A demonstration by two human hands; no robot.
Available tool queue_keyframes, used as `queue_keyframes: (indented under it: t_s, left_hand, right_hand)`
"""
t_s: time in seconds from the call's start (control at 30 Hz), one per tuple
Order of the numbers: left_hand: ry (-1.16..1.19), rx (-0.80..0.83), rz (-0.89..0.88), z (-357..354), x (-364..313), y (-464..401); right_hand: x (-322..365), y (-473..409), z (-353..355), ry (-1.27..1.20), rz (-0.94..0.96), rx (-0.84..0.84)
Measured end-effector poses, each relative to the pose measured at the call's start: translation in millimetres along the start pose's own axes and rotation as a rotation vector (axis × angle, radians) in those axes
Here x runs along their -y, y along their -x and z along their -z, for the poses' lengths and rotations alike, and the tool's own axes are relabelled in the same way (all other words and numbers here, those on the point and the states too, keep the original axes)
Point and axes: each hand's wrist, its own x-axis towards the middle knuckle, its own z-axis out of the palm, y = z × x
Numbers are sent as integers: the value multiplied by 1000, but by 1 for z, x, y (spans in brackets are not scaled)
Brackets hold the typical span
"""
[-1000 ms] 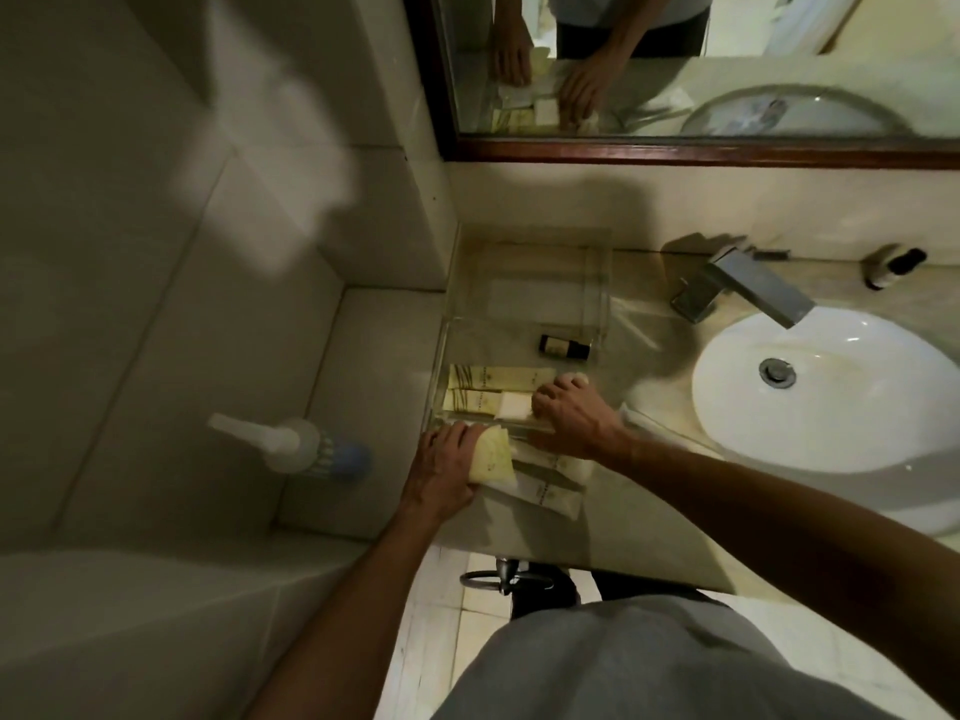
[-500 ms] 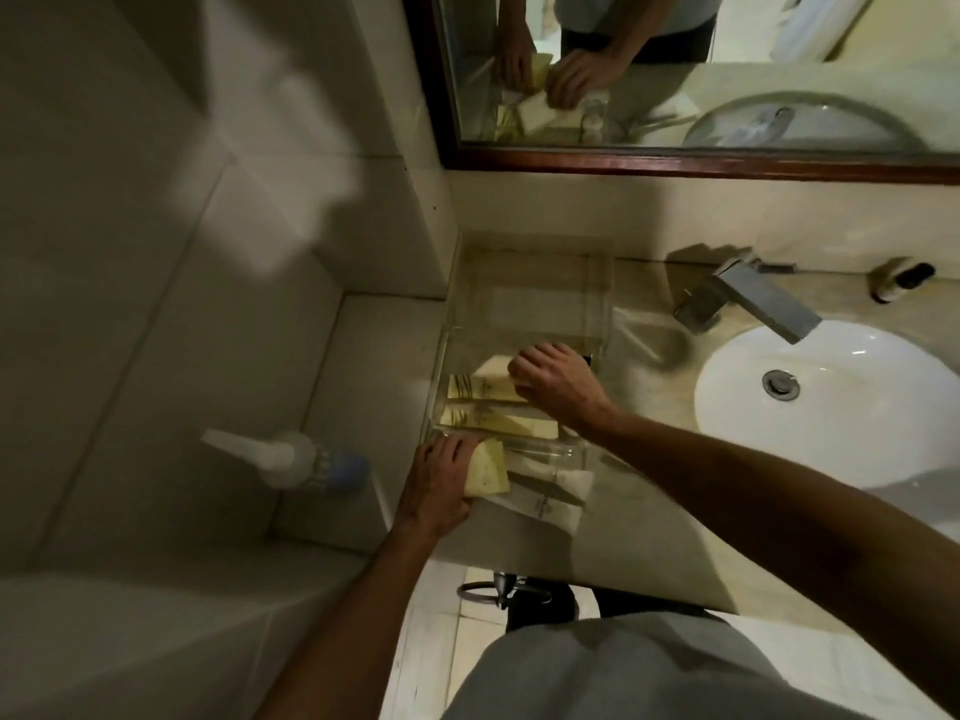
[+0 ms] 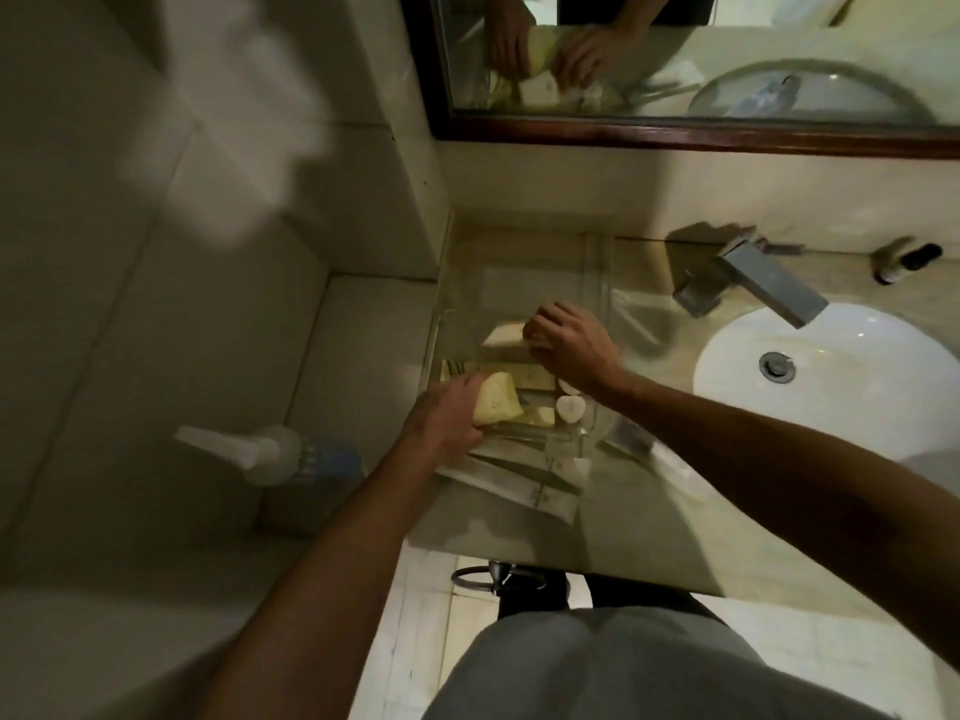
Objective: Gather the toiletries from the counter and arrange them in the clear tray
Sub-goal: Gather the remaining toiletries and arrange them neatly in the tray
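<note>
My left hand point(image 3: 447, 415) has carried the pale yellow soft packet point(image 3: 496, 405), fingers curled round it, over the near end of the clear acrylic tray point(image 3: 595, 283), where my right hand point(image 3: 569, 345) pinches a cream flat box point(image 3: 506, 337).

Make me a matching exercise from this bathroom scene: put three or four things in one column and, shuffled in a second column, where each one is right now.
Things:
1. pale yellow packet
2. small dark-capped bottle
3. white spray bottle
4. flat white sachets

Places:
A. on the ledge left of the counter
B. on the counter's near edge, in front of the clear plastic tray
C. held in the left hand over the tray
D. at the back of the counter, right of the grey metal tap

Pairs: 1-C, 2-D, 3-A, 4-B
</note>
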Motion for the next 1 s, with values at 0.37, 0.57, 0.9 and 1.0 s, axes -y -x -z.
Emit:
queue_keyframes:
  t_s: [0.37,0.57,0.9,1.0]
  left_hand:
    - [2,17,41,-10,-6,3]
    - [-21,-28,64,-3,-5,-8]
    - [-120,-43,-5,-6,-3,-26]
    - [-72,-6,13,-6,0,-28]
  right_hand:
    - [-58,144,31,5,-259,25]
    - [-54,185,26,-74,-408,177]
    - [-30,236,3,24,-363,252]
    - [-30,232,6,25,-295,257]
